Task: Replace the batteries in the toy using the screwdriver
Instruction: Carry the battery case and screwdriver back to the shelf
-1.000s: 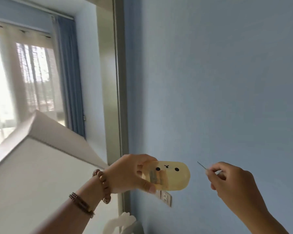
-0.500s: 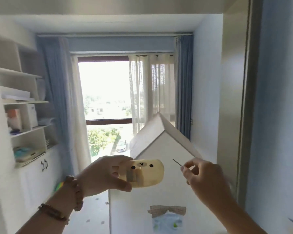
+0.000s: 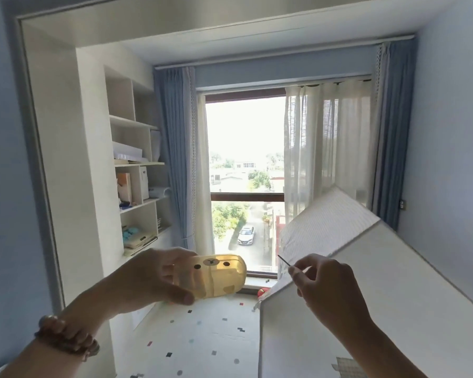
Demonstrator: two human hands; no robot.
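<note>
While the left hand (image 3: pixel 153 276) grips the yellow, translucent toy (image 3: pixel 213 276) by one end, holding it up in the air before the window (image 3: pixel 243 173) with its bear face toward the camera, the right hand (image 3: pixel 322 285) pinches what seems to be the screwdriver (image 3: pixel 283 260), only a thin shaft showing, near the toy but apart from it.

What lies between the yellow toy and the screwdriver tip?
Nothing. In the head view the gap between toy and screwdriver is bare; only the window shows behind.
</note>
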